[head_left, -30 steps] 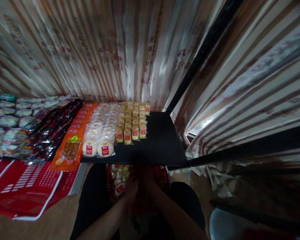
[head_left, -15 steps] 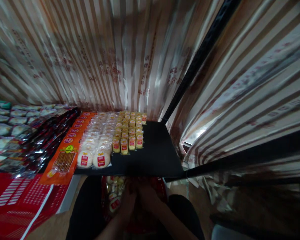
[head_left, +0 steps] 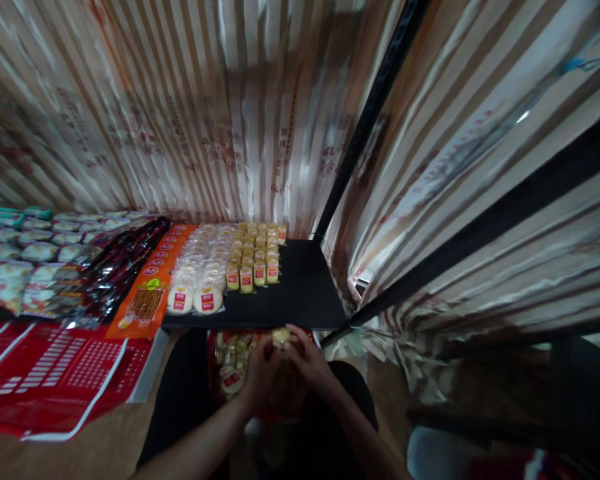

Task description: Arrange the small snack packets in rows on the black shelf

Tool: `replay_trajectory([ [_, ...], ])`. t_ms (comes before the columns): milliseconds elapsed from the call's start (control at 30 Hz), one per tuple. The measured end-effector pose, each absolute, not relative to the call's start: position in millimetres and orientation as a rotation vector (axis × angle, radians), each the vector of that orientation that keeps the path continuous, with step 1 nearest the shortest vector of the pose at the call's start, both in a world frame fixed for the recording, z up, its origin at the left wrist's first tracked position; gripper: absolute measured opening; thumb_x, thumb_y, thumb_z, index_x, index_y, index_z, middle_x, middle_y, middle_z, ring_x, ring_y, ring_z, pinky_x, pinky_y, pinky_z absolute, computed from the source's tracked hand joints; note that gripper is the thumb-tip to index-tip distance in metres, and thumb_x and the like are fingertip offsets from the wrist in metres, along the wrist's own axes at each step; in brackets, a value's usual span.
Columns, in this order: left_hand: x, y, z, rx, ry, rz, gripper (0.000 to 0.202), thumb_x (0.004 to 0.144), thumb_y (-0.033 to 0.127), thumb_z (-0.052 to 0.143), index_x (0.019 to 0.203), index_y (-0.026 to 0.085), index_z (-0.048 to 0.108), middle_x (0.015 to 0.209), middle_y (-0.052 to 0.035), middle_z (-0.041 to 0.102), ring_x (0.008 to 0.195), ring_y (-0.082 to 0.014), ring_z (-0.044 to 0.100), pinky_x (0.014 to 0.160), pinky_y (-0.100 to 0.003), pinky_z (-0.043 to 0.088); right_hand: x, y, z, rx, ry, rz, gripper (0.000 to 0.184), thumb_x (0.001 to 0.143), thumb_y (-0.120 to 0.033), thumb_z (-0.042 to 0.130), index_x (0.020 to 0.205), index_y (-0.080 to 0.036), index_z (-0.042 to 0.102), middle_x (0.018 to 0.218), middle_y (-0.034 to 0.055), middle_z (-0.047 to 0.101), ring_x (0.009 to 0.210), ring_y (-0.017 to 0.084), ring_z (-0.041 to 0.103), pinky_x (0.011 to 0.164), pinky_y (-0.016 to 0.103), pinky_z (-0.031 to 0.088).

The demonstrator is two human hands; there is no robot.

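Observation:
My left hand (head_left: 259,371) and my right hand (head_left: 306,363) meet below the front edge of a black shelf (head_left: 300,293), over a red basket (head_left: 215,347) of small wrapped snacks on my lap. Both hands are closed together around a small yellow snack packet (head_left: 281,336) at their fingertips. On the shelf, rows of the same small yellow packets (head_left: 256,257) stand beside rows of round white buns (head_left: 200,273) in clear wrap.
Orange snack packs (head_left: 153,283), dark glossy packs (head_left: 115,267) and pale bags (head_left: 15,267) fill the shelf to the left. A red crate (head_left: 55,373) sits at lower left. Striped plastic sheeting (head_left: 205,113) hangs behind. A black post (head_left: 365,127) rises at the shelf's right corner.
My hands have lifted from down in the basket up toward the shelf edge, now holding a yellow packet. The camera has tilted and shifted slightly.

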State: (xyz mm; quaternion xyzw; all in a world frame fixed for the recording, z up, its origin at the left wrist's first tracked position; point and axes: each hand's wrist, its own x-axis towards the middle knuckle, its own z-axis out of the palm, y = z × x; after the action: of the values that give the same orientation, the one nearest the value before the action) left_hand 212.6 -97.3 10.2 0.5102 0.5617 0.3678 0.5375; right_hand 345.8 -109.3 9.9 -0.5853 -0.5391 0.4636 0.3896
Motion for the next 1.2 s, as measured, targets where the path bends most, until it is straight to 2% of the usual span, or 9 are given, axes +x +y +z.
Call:
replay_trajectory([
  [133,221.4,-84.9,37.5,1.072,1.265,0.985,0.018,0.073,0.022,0.052,0.089,0.016,0.057,0.087,-0.0056,0.067,0.079,-0.0163,0.062,0.073,-0.027,0.049,345.6,-102.5,28.8,-1.443,-1.222,1.171,0.043,0.073,-0.040,0.055,0.111,-0.021,0.050,0.104,0.0077,0.065,0.093,0.018,0.063,0.083,0.033,0.050],
  [267,231.3,-68.6,46.4,1.022,1.213,1.058,0.018,0.074,0.022,0.054,0.091,0.016,0.056,0.086,-0.0060,0.066,0.077,-0.0155,0.063,0.070,-0.026,0.050,347.2,-93.0,35.4,-1.445,-1.237,1.090,0.035,0.073,-0.036,0.057,0.103,-0.020,0.054,0.091,0.0050,0.067,0.079,0.017,0.064,0.073,0.031,0.053],
  [433,252.4,-41.0,44.9,1.197,1.310,1.092,0.017,0.077,0.019,0.052,0.094,0.016,0.054,0.088,-0.0068,0.065,0.080,-0.0149,0.062,0.076,-0.028,0.049,354.9,-63.4,29.2,-1.444,-1.111,0.914,0.032,0.069,-0.037,0.061,0.095,-0.019,0.058,0.084,0.0047,0.067,0.075,0.018,0.064,0.072,0.031,0.052],
  [600,277.7,-8.5,42.8,1.304,1.350,1.071,0.026,0.077,0.015,0.051,0.103,0.015,0.053,0.104,-0.0104,0.063,0.095,-0.0169,0.059,0.088,-0.031,0.044,367.4,-20.1,18.4,-1.410,-0.971,0.887,0.035,0.065,-0.038,0.064,0.093,-0.019,0.058,0.083,0.0044,0.068,0.075,0.019,0.064,0.076,0.034,0.051],
  [733,284.1,9.1,48.0,1.195,1.369,1.108,0.023,0.077,0.018,0.051,0.099,0.017,0.058,0.108,-0.0090,0.061,0.098,-0.0171,0.057,0.087,-0.029,0.045,379.6,-2.9,17.0,-1.425,-1.008,0.760,0.034,0.070,-0.037,0.060,0.098,-0.018,0.057,0.091,0.0066,0.067,0.082,0.019,0.063,0.076,0.034,0.051],
  [867,286.3,13.7,60.9,0.888,1.122,1.106,0.029,0.082,0.036,0.045,0.097,0.016,0.060,0.104,-0.0089,0.062,0.088,-0.0169,0.060,0.065,-0.024,0.048,388.9,-4.7,27.1,-1.558,-1.234,0.277,0.023,0.076,-0.029,0.053,0.096,-0.019,0.056,0.101,0.0080,0.062,0.093,0.021,0.055,0.080,0.038,0.048],
  [933,290.7,12.7,65.1,0.813,0.998,1.137,0.033,0.079,0.040,0.050,0.100,0.015,0.059,0.099,-0.0085,0.064,0.086,-0.0162,0.061,0.065,-0.023,0.048,388.5,-8.8,34.9,-1.601,-1.388,0.017,0.018,0.077,-0.024,0.051,0.093,-0.019,0.056,0.101,0.0085,0.060,0.099,0.023,0.051,0.087,0.042,0.044],
  [1033,299.1,11.9,64.6,0.776,1.011,1.217,0.034,0.073,0.030,0.058,0.104,0.015,0.055,0.094,-0.0061,0.064,0.084,-0.0142,0.060,0.071,-0.023,0.047,383.0,-15.2,43.9,-1.655,-1.510,-0.196,0.017,0.080,-0.021,0.048,0.095,-0.019,0.056,0.102,0.0100,0.057,0.104,0.024,0.045,0.090,0.044,0.041],
  [1200,305.4,22.0,54.8,0.745,1.087,1.211,0.041,0.073,0.020,0.053,0.113,0.016,0.047,0.092,-0.0042,0.061,0.075,-0.0111,0.059,0.070,-0.023,0.047,383.3,-20.1,43.6,-1.622,-1.538,-0.227,0.025,0.084,-0.018,0.040,0.103,-0.019,0.056,0.111,0.0100,0.054,0.109,0.023,0.045,0.092,0.046,0.040],
])
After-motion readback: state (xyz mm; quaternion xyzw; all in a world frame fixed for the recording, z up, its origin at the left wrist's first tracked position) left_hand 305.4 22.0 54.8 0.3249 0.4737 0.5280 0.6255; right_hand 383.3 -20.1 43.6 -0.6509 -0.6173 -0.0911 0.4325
